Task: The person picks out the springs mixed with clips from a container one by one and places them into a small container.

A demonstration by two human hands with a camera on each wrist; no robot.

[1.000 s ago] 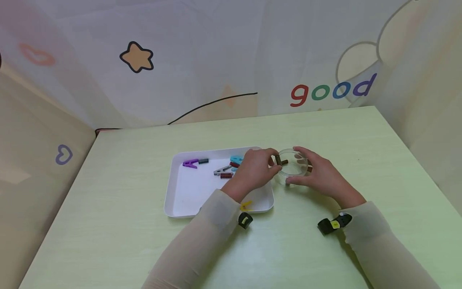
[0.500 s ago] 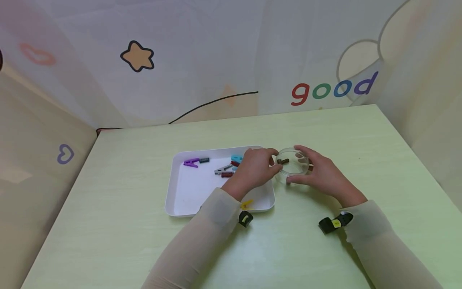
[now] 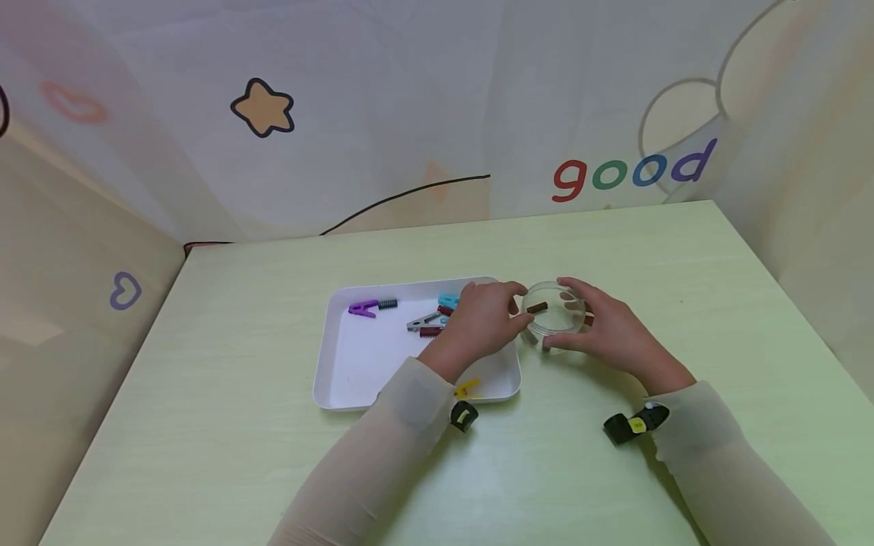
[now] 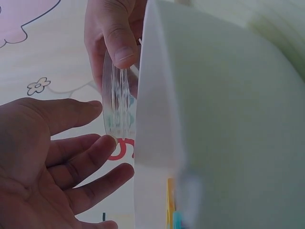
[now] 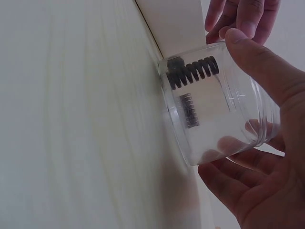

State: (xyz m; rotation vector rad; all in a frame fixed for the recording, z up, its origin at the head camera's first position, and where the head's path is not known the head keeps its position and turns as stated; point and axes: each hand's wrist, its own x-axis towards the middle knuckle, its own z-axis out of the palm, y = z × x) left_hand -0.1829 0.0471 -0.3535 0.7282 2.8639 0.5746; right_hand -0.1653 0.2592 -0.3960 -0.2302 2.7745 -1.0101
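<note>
My right hand (image 3: pixel 611 330) grips a clear round jar (image 5: pixel 214 138) over the table, thumb on one side and fingers on the other. Inside the jar lie dark coil springs (image 5: pixel 194 71), one standing along the wall and another across the bottom. Seen from the head, one brownish spring (image 3: pixel 537 308) shows through the jar's mouth. My left hand (image 3: pixel 478 326) is at the jar's left rim, above the tray's right end. In the left wrist view its thumb and fingers (image 4: pixel 78 162) are spread apart, with nothing between them.
A white tray (image 3: pixel 348 379) stands left of the jar. It contains a purple clip (image 3: pixel 362 309), a dark green spring (image 3: pixel 388 304), a silver clip (image 3: pixel 422 324), red springs (image 3: pixel 430 332), a light blue clip (image 3: pixel 448 300) and a yellow clip (image 3: pixel 467 388). My left forearm covers part of it.
A second ago my left fingers pinched a brownish spring at the jar's rim. They have let it go, and it has dropped into the jar. The right hand holds the jar in place.
</note>
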